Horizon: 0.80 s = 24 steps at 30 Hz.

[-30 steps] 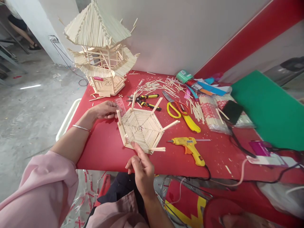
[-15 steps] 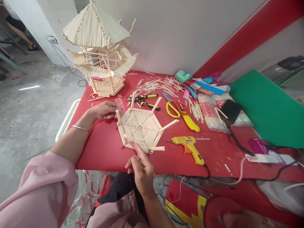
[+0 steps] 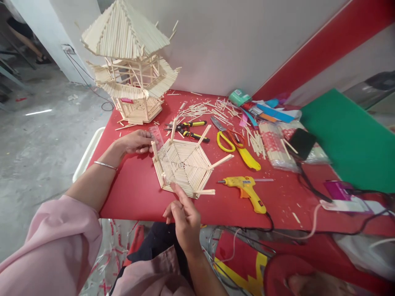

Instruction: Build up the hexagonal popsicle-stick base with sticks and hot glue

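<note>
A hexagonal base of wooden sticks (image 3: 193, 168), with several short posts at its corners, lies on the red table. A clear plastic ruler (image 3: 156, 135) crosses the left part of the base. My left hand (image 3: 137, 142) is closed on the ruler's far end, beside the base's left corner post. My right hand (image 3: 185, 218) is at the base's front edge. Its index finger is stretched out, with the tip at the ruler's near end, and the other fingers are loosely curled. Whether the fingertip presses the ruler or the sticks, I cannot tell.
A stick pagoda (image 3: 126, 37) stands at the back left. Beyond the base lie pliers (image 3: 188, 128), scissors (image 3: 226, 137), a yellow-handled cutter (image 3: 248, 158) and loose sticks (image 3: 197, 111). A yellow glue gun (image 3: 245, 189) with a cord lies to the right, near stick packs (image 3: 274, 146).
The view has shifted very slightly. Both hands, the ruler and the stick base keep nearly the same places.
</note>
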Each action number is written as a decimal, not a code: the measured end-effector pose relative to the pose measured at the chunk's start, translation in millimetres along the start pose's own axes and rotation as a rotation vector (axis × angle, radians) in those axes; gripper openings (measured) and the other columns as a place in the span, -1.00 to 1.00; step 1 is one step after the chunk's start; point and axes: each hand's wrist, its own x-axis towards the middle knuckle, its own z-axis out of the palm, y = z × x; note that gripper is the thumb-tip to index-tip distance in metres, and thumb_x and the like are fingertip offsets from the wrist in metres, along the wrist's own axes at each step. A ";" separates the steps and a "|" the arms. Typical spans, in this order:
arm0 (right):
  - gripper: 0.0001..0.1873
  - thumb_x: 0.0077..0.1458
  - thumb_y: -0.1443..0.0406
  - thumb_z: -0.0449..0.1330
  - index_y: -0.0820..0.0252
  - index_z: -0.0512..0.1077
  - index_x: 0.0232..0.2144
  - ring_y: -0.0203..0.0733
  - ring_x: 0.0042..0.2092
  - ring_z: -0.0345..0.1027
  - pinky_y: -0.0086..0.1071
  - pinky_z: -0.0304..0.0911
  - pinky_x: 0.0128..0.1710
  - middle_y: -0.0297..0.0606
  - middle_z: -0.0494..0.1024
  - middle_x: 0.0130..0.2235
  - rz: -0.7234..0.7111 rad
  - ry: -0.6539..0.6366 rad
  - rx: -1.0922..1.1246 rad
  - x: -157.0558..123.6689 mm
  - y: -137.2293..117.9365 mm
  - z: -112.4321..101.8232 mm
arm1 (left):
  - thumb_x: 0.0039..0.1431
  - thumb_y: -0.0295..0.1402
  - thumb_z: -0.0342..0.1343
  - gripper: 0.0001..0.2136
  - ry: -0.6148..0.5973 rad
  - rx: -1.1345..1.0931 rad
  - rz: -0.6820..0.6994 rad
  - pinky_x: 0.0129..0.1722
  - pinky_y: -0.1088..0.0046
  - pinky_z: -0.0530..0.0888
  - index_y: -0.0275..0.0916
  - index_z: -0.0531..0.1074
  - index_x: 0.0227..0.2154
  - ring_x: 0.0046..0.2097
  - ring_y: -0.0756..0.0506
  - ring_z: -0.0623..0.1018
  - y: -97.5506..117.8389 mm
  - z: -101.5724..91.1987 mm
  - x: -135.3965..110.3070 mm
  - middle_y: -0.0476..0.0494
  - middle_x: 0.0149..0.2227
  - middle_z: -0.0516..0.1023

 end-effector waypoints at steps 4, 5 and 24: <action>-0.39 0.26 0.18 0.12 0.28 0.35 0.30 -0.29 -0.56 0.31 -0.41 0.33 -0.52 -0.34 0.56 -0.52 -0.011 0.000 -0.009 0.3 -0.9 0.4 | 0.09 -0.20 0.40 -0.67 0.025 0.039 -0.020 -0.73 0.69 0.19 -0.38 0.48 -0.52 -0.72 0.14 0.25 0.5 -0.3 1.1 0.03 -0.76 0.34; -0.40 0.26 0.19 0.11 0.28 0.36 0.30 -0.30 -0.56 0.31 -0.41 0.33 -0.52 -0.35 0.56 -0.53 -0.011 -0.001 -0.010 0.3 -1.1 0.5 | 0.09 -0.19 0.40 -0.67 0.023 0.044 -0.017 -0.74 0.69 0.19 -0.38 0.49 -0.51 -0.72 0.14 0.24 0.6 -0.1 1.3 0.03 -0.76 0.34; -0.38 0.26 0.20 0.11 0.31 0.32 0.32 -0.32 -0.55 0.32 -0.44 0.29 -0.51 -0.35 0.57 -0.51 0.004 -0.005 0.010 -0.3 1.0 -0.1 | 0.10 -0.19 0.39 -0.67 0.019 0.044 -0.010 -0.74 0.71 0.15 -0.36 0.47 -0.50 -0.71 0.15 0.21 2.5 2.1 0.7 0.05 -0.76 0.33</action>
